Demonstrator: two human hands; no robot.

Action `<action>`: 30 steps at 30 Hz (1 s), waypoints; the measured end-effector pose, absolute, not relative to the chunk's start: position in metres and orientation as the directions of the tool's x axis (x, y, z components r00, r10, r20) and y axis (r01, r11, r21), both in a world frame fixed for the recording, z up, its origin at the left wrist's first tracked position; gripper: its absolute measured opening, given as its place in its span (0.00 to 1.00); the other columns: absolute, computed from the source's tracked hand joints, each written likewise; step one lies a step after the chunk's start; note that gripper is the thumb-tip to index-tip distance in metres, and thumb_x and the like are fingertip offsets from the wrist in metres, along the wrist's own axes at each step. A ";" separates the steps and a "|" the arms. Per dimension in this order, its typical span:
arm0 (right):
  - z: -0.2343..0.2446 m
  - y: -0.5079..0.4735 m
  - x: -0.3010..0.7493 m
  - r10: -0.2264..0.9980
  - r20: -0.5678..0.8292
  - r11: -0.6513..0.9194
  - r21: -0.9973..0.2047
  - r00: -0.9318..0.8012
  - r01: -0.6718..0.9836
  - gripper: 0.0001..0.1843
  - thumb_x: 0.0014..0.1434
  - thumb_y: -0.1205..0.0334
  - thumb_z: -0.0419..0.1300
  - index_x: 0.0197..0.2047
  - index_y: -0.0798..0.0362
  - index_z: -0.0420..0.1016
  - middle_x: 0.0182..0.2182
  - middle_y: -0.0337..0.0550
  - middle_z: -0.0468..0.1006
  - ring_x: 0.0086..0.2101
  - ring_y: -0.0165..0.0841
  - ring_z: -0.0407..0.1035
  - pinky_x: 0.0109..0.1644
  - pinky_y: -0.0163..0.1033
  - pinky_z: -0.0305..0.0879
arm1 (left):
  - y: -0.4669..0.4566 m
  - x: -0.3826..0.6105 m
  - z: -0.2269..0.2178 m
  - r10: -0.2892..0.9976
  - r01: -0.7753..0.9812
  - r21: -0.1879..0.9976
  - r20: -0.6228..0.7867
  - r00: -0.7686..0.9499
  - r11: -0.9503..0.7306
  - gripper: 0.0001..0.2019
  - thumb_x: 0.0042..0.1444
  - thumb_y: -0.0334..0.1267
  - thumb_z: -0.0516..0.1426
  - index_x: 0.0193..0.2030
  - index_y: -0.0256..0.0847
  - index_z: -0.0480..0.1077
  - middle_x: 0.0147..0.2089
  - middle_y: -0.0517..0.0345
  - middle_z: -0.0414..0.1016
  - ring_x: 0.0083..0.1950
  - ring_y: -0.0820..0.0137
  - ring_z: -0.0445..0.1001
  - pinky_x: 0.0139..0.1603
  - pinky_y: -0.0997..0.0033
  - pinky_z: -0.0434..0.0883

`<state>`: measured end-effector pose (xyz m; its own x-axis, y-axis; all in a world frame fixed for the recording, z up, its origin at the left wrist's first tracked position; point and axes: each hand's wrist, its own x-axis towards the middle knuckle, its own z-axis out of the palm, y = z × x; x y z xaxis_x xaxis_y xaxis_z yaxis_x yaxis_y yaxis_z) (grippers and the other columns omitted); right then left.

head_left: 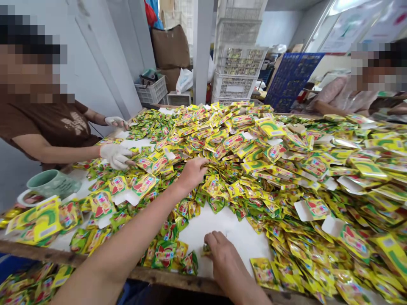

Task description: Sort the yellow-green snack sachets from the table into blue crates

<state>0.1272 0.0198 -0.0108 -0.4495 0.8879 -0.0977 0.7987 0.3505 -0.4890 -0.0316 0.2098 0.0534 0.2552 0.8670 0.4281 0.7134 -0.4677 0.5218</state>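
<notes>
My left hand (193,173) reaches across to the middle of the heap, its fingers curled against the yellow printed cartons (219,150). Whatever is between those fingers is hidden. Low over a bare white patch of the table (235,226), my right hand (224,254) has its thumb and fingers closed on a small packet (206,249), mostly covered by the hand. Loose yellow-green sachets (165,254) with a red watermelon print lie left of it. More sachets (263,271) are piled to its right. Several small cartons with white open flaps (318,209) lie among them.
A co-worker's white-gloved hands (116,156) work at the heap's left side. Another person (343,95) sits at the far right. A green mug (54,184) stands at the left edge. White crates (237,67) are stacked behind; a bin of sachets (34,281) is below left.
</notes>
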 end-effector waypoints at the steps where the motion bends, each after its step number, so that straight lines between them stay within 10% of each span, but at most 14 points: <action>1: -0.017 0.013 0.133 0.897 -0.100 0.320 -0.523 -0.430 0.790 0.21 0.46 0.83 0.50 0.38 0.53 0.71 0.38 0.46 0.73 0.39 0.38 0.67 0.42 0.38 0.62 | 0.231 -0.023 0.053 0.849 0.746 0.475 0.476 0.228 -0.466 0.16 0.54 0.25 0.54 0.49 0.36 0.73 0.47 0.49 0.75 0.50 0.63 0.71 0.53 0.63 0.67; 9: -0.038 -0.009 0.172 0.967 -0.061 0.097 -0.805 -0.246 0.585 0.11 0.51 0.72 0.57 0.36 0.49 0.74 0.33 0.42 0.76 0.38 0.37 0.69 0.41 0.38 0.65 | 0.280 -0.014 0.079 0.799 0.825 0.278 0.521 0.300 -0.492 0.12 0.54 0.26 0.53 0.37 0.35 0.78 0.40 0.49 0.76 0.47 0.61 0.69 0.51 0.60 0.64; 16: 0.019 0.021 0.179 0.964 0.095 0.080 -0.994 0.250 0.071 0.11 0.54 0.57 0.65 0.40 0.49 0.73 0.34 0.42 0.76 0.35 0.36 0.70 0.40 0.39 0.66 | 0.120 -0.024 0.071 0.810 0.589 0.662 0.046 0.585 -0.463 0.10 0.51 0.30 0.55 0.27 0.39 0.78 0.22 0.62 0.72 0.26 0.73 0.66 0.28 0.76 0.59; 22: 0.009 0.022 0.157 0.951 0.307 0.288 -0.864 -0.022 0.413 0.04 0.57 0.62 0.61 0.37 0.50 0.74 0.32 0.42 0.72 0.36 0.37 0.65 0.39 0.40 0.63 | 0.072 -0.015 0.034 0.824 0.567 0.821 -0.272 0.496 -0.070 0.11 0.47 0.32 0.57 0.15 0.35 0.69 0.14 0.66 0.56 0.20 0.78 0.53 0.21 0.76 0.47; 30: 0.031 0.006 0.169 0.950 0.150 0.305 -0.642 -0.275 0.704 0.07 0.54 0.73 0.57 0.31 0.52 0.71 0.33 0.44 0.67 0.37 0.37 0.64 0.38 0.40 0.63 | 0.034 -0.012 0.020 0.828 0.211 0.972 -0.202 0.524 0.104 0.15 0.42 0.32 0.63 0.40 0.38 0.73 0.37 0.60 0.72 0.37 0.71 0.68 0.38 0.76 0.65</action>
